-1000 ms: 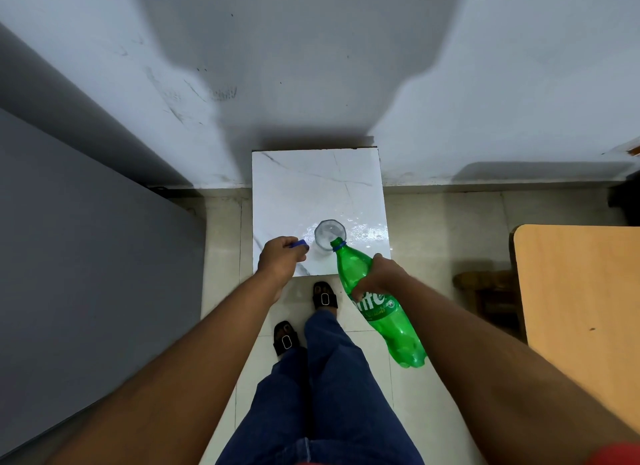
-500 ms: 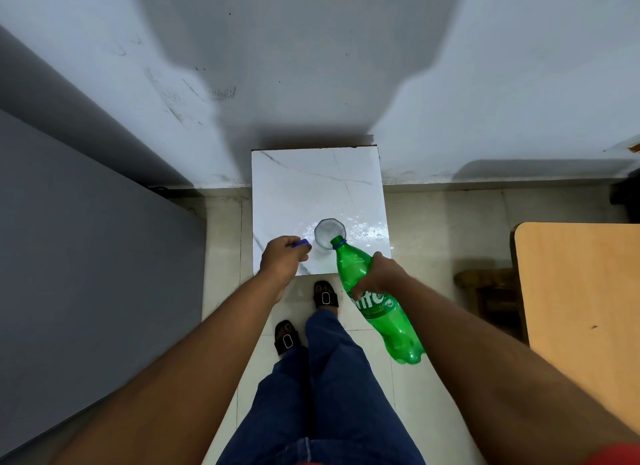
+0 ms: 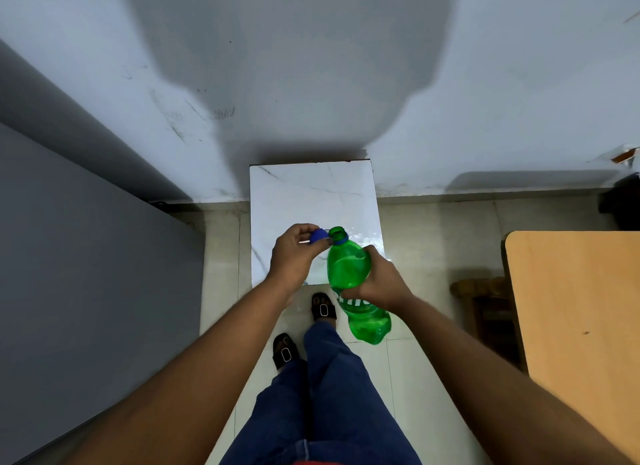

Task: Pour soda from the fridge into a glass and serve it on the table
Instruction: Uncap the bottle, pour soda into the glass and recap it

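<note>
Your right hand [image 3: 379,284] is wrapped around the middle of the green soda bottle [image 3: 349,274], fingers closed over the label. The bottle is held nearly upright, tilted a little, with its open mouth facing up toward the camera. Your left hand [image 3: 294,253] pinches the blue cap [image 3: 319,236] between thumb and fingertips, right beside the bottle mouth, touching or almost touching the neck. Both hands are over the near edge of the white marble-topped stand [image 3: 304,194], which stands against the wall. The glass is hidden behind hand and bottle; its position cannot be told. A wooden table [image 3: 581,308] is well apart on the right. Your black sandals [image 3: 323,307] stand on the tiled floor below.
</note>
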